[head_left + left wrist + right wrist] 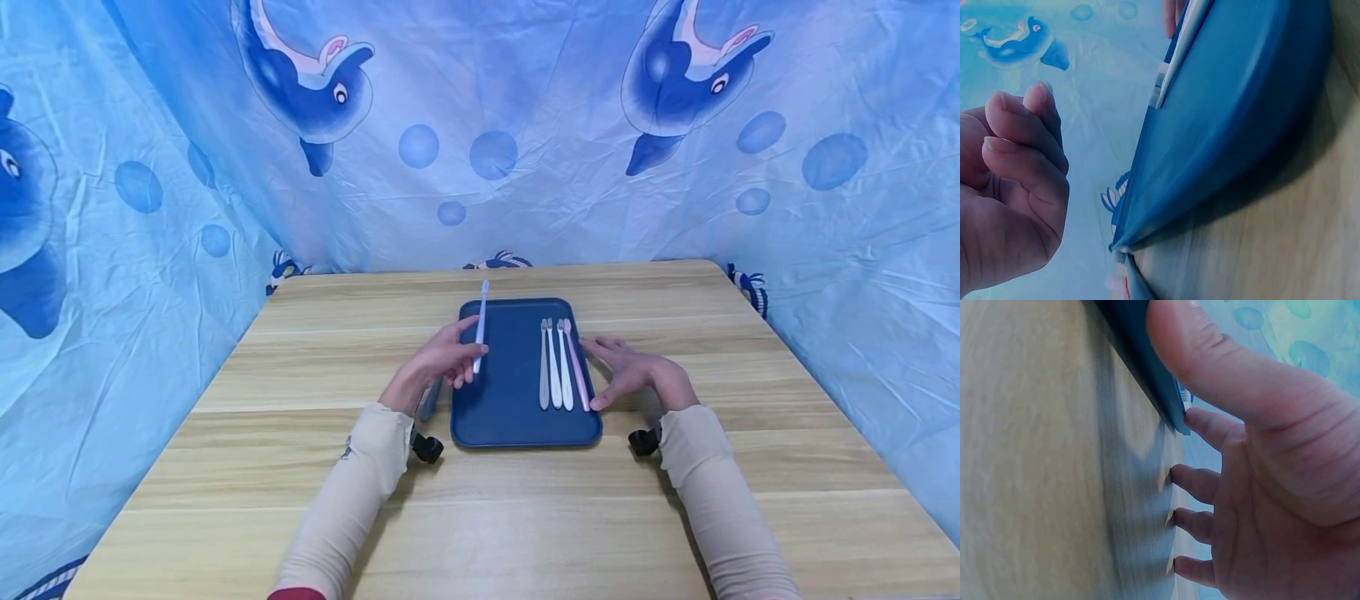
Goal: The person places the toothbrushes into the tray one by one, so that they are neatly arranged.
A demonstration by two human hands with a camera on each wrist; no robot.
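Note:
My left hand (442, 354) pinches a pale lavender toothbrush (481, 325) between thumb and fingers, its head pointing away, over the left side of a dark blue tray (510, 425). In the left wrist view, the curled fingers (1025, 119) show beside the tray, the pinched toothbrush out of sight. Side by side on the tray's right half lie a grey toothbrush (544, 375), two white ones (555, 375) and a pink one (577, 371). With fingers spread, my right hand (630, 371) rests along the tray's right rim, its thumb close to the pink handle's end.
A blue-grey handle (430, 402) lies on the wooden table (495, 517) left of the tray, partly hidden by my left wrist. Behind the table hangs a blue curtain (540, 225) with dolphin prints, which also runs along both sides.

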